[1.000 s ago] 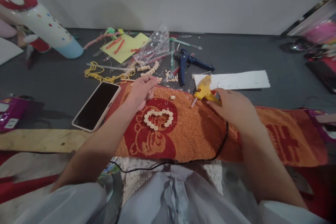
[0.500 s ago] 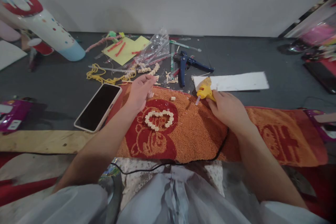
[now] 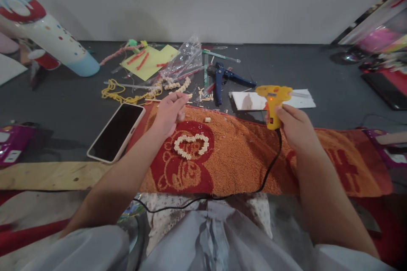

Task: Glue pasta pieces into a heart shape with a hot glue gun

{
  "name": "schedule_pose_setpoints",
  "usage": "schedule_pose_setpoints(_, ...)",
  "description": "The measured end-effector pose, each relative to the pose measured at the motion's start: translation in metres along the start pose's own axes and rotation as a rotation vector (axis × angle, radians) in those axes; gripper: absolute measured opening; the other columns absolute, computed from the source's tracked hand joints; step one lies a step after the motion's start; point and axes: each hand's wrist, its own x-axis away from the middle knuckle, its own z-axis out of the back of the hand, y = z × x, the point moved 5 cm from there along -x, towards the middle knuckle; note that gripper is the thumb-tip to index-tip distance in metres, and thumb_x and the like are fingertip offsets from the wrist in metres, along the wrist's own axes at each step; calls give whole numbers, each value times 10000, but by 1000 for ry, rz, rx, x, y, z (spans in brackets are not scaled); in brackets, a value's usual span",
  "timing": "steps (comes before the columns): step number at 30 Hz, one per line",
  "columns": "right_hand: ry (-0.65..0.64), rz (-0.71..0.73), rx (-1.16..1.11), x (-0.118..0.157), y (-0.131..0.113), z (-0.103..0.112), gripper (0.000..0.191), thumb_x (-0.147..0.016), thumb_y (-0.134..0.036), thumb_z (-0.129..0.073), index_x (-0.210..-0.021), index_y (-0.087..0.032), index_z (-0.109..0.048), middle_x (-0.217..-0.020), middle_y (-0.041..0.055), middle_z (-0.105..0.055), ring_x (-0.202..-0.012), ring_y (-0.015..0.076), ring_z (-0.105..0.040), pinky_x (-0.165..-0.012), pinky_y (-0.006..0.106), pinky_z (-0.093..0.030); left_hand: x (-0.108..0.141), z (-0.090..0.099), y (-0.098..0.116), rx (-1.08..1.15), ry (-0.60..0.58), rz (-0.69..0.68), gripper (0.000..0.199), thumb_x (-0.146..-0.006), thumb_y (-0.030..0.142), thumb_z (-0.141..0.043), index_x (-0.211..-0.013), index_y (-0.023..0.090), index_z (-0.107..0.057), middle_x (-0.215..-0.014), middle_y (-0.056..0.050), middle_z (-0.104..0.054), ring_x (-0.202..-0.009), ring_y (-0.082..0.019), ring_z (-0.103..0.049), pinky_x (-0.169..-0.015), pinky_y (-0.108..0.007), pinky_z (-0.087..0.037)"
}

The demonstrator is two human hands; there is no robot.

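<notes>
My right hand [image 3: 294, 125] is wrapped round the handle of a yellow hot glue gun [image 3: 274, 95], its nozzle toward the left and a clear glue stick out of its back. A black cord runs down from it. My left hand [image 3: 171, 112] pinches a small pale wooden piece [image 3: 189, 95] between thumb and fingertips, above the towel's upper edge. Below that hand, a heart-shaped outline of small pale pieces [image 3: 191, 146] lies on the orange and red towel [image 3: 241, 156]. A small pale cluster [image 3: 207, 120] rests nearby on the towel.
A phone [image 3: 116, 131] lies left of the towel. Behind are blue-handled cutters [image 3: 219, 80], yellow cord [image 3: 116, 92], clear plastic wrap [image 3: 187, 59], yellow paper [image 3: 144, 61] and loose short sticks. A white strip [image 3: 303, 99] lies behind the glue gun. A tall dotted bottle [image 3: 66, 44] leans at left.
My right hand has raised the glue gun and moved it right, turning its nozzle from down-left to level. My left hand keeps its pinch almost in place.
</notes>
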Motion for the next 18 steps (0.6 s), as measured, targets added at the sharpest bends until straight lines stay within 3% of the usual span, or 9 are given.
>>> schedule_pose_setpoints(3,53,-16,-258,0,-6,0,190,-835,-454,-606,-811,-266,-613,-731,15,-624,-682,192,-604,-600,332,-478,1,-1,1,22,-22,0,202,-747,295,-681,-753,207,-499,-407,119,-348,-353,-25,-188,-388,-194,-131)
schedule_pose_setpoints(8,-150,-181,-450,0,-20,-20,270,-848,-504,-545,-950,-265,-618,-735,10,-571,-659,169,-566,-548,302,-469,4,-3,3,26,-43,-11,243,-739,325,-707,-741,203,-497,-410,121,-348,-356,-20,-191,-385,-184,-129)
schedule_pose_setpoints(11,-247,-181,-514,3,-32,-37,308,-816,-522,-608,-872,-221,-636,-684,-2,-548,-607,132,-534,-540,273,-451,3,-4,3,42,-64,-37,300,-701,358,-753,-733,203,-498,-412,126,-333,-360,-19,-197,-385,-182,-125)
schedule_pose_setpoints(14,-299,-113,-466,5,-43,-55,231,-780,-411,-693,-814,-185,-660,-633,-2,-551,-572,108,-512,-512,249,-398,2,-4,2,60,-75,-55,336,-661,382,-789,-743,205,-514,-426,125,-338,-361,-19,-210,-381,-187,-122)
schedule_pose_setpoints(18,-403,-107,-511,4,-54,-80,189,-715,-284,-740,-664,-199,-580,-558,-27,-490,-509,85,-440,-483,248,-348,1,-3,2,61,-70,-88,349,-638,402,-808,-760,211,-543,-441,120,-346,-359,-20,-208,-376,-202,-125)
